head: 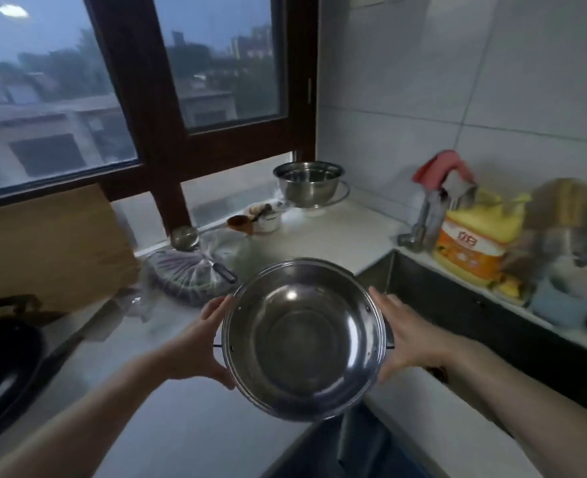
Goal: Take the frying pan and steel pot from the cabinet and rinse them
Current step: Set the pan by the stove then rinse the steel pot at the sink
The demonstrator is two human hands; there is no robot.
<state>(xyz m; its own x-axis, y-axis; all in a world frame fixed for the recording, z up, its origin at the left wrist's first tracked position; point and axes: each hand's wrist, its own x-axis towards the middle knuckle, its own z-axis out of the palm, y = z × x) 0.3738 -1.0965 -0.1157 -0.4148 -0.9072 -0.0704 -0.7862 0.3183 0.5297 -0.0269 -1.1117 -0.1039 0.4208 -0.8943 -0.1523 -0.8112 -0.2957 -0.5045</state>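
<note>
Left hand (195, 343) and right hand (409, 336) gripping round shiny steel pot (302, 339) by side handles, carrying toward dark sink (457, 305) at right; next, positioning under tap (426, 215) for rinsing.

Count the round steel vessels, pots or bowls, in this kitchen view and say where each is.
2. The steel pot is held between the left hand and right hand; a steel bowl sits in the counter corner by the window. Clutter beside the sink may hide others.

The picture's left edge is cutting off the black frying pan (2, 367); blur is smearing the clutter (561, 236) behind the sink (457, 298)
</note>
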